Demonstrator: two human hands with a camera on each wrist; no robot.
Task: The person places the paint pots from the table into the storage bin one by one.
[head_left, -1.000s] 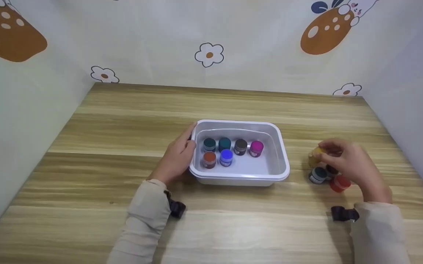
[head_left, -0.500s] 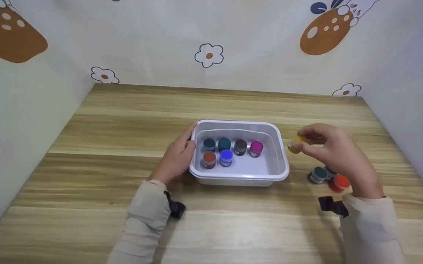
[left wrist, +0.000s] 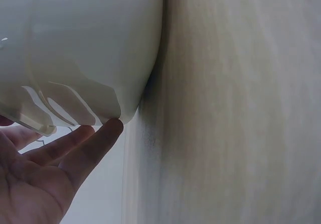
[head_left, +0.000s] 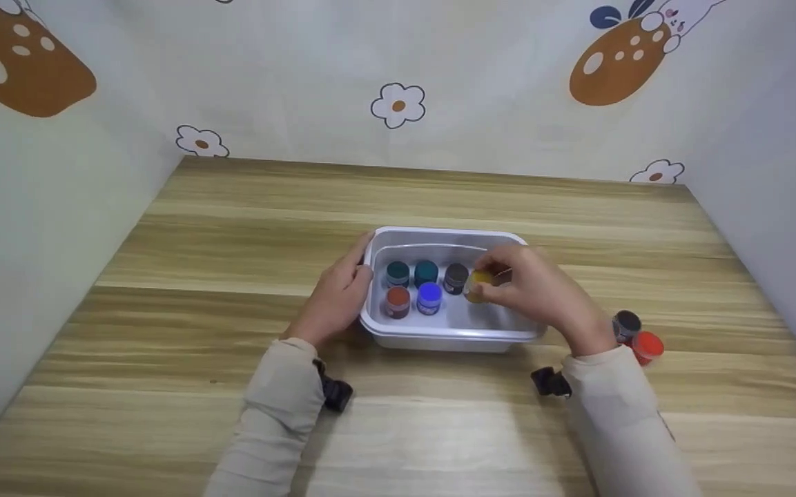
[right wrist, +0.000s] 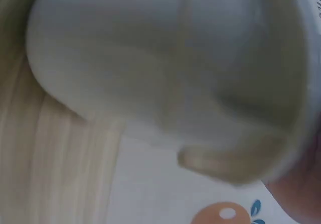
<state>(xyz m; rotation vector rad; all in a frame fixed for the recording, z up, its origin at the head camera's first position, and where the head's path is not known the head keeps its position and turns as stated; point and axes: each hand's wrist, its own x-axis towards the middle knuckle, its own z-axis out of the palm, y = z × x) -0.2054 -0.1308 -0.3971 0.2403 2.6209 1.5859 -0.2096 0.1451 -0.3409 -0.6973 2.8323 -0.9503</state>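
A white plastic tub (head_left: 453, 334) rests on the table. My left hand (head_left: 332, 300) lies against its left side, thumb at the rim; in the left wrist view, straight fingers (left wrist: 90, 151) touch the outer wall. My right hand (head_left: 536, 290) reaches over the right rim and pinches a yellow-lidded paint jar (head_left: 480, 278) inside the tub. Beside it stand a grey-brown jar (head_left: 455, 276), a teal jar (head_left: 426, 270) and a dark green jar (head_left: 398, 271). The nearer row has a rust-red jar (head_left: 398, 299) and a blue jar (head_left: 429, 297). The magenta jar is hidden by my right hand.
Right of the tub, a black-lidded jar (head_left: 626, 323) and a red jar (head_left: 647, 345) stand close together, past my right forearm. The wood-grain table (head_left: 232, 228) ends at a patterned cloth wall (head_left: 287, 103). The tub's outer side (right wrist: 100, 68) fills much of the blurred right wrist view.
My right hand has lifted the yellow jar from the group at the right and carried it left, into the tub. The left hand stays at the tub's side.
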